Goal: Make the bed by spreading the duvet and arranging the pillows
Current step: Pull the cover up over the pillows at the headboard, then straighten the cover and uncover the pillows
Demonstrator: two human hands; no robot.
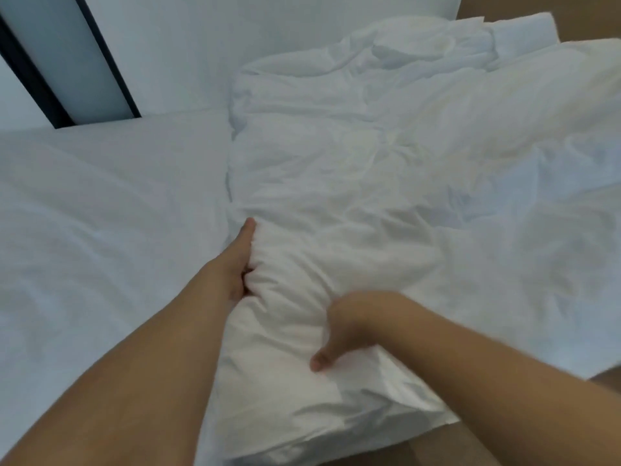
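A white duvet [386,183] is found crumpled in a heap over the right and centre of the bed, its near edge bunched into a thick roll between both hands. The left hand [235,267] is placed on the left side of the roll; the fingers are curled into the fabric and a fold is gripped, with the thumb extended along the edge. The right hand [342,331] is set lower on the roll; the fingers are buried in the cloth and the thumb is pressed against it, so a gathered fold is pinched. The bare white sheet [100,213] is exposed to the left. A dark-framed panel [64,58] is noted at upper left.
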